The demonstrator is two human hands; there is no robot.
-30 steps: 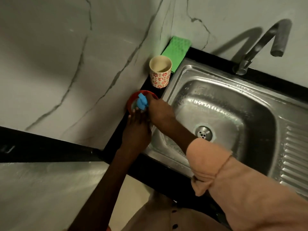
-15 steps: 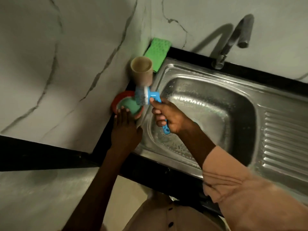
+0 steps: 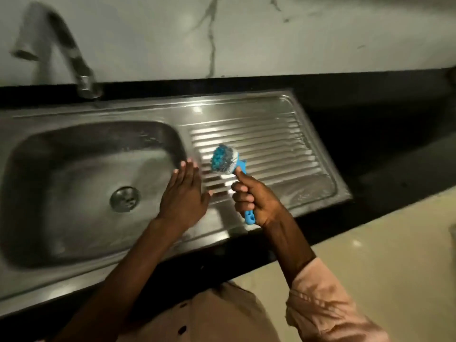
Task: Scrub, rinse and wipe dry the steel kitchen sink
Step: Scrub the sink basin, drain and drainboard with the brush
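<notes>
The steel sink [image 3: 74, 245] fills the left of the view, with its drain [image 3: 124, 199] in the bowl and a ribbed drainboard [image 3: 278, 141] to the right. My right hand [image 3: 256, 201] grips the blue handle of a scrub brush [image 3: 225, 160]. The brush's round steel-wool and blue head is held over the ribs of the drainboard. My left hand [image 3: 183, 197] is flat and open, fingers together, above the strip between bowl and drainboard, just left of the brush head. It holds nothing.
The tap [image 3: 61, 50] rises at the back left, blurred by motion. A black counter [image 3: 382, 114] surrounds the sink and runs right. A marble-look wall [image 3: 246, 33] stands behind. Pale floor [image 3: 382, 255] shows at lower right.
The view swung right, away from the cup, red dish and green sponge at the sink's left corner. My right hand carried the brush over to the drainboard. My left hand left the red dish.
</notes>
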